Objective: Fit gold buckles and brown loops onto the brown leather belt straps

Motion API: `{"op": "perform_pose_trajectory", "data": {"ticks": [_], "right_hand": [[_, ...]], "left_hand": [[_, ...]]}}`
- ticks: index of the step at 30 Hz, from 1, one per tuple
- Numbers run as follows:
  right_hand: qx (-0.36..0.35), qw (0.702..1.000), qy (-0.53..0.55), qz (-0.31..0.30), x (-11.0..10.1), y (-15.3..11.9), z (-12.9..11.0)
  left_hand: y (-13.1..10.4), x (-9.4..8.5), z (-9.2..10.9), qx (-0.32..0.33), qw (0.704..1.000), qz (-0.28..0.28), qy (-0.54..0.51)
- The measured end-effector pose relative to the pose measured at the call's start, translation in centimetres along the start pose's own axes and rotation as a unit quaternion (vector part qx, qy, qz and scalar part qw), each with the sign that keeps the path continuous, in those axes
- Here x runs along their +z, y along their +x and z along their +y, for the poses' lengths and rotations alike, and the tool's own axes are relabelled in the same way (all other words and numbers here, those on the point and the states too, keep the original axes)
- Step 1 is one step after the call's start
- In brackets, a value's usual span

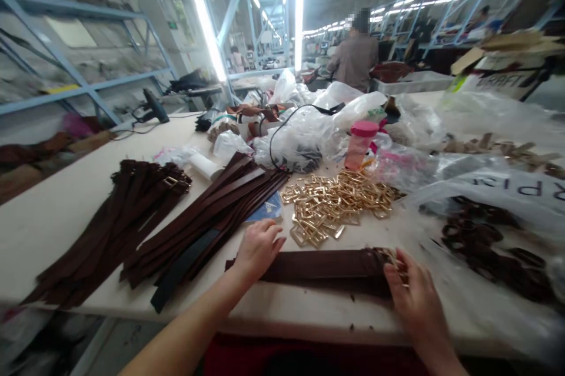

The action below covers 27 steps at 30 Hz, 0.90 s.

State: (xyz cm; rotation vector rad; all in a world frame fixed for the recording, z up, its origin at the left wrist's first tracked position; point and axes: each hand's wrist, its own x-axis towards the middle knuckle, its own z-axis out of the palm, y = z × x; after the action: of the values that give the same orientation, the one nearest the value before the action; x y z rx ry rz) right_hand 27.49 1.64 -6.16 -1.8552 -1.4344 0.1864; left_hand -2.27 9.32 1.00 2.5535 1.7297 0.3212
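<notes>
My left hand (258, 246) sits loosely open at the straps (326, 267); my right hand (412, 288) cups their buckles (387, 256), closure unclear. Uneven pushing could skew them.

Straps in front of me (318, 267): dark brown, plain. Buckles (339, 202): shiny gold. Jar (359, 146): translucent pink, deeper pink lid. Booklet (267, 209): blue. Tabletop (194, 299): off-white.

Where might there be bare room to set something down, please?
Widest: left of the leftmost dark brown strap bundle, to the edge of the pale table. A narrow strip separates gold metal buckles from the nearest brown straps. Crowded: back and right, under clear plastic bags.
</notes>
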Motion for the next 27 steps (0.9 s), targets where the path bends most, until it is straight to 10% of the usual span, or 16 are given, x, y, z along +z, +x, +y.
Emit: {"op": "perform_pose_trajectory", "data": {"ticks": [9,27], "right_hand": [[0.015,0.999,0.015,0.026,0.9,-0.7,1.8],[0.045,0.985,0.119,0.113,-2.6,-2.6,-2.4]], "left_hand": [[5.3,-2.8,-8.3,-0.17,0.97,0.017,0.176],[2.6,-7.0,-6.1,-0.162,0.981,-0.025,0.103]]}}
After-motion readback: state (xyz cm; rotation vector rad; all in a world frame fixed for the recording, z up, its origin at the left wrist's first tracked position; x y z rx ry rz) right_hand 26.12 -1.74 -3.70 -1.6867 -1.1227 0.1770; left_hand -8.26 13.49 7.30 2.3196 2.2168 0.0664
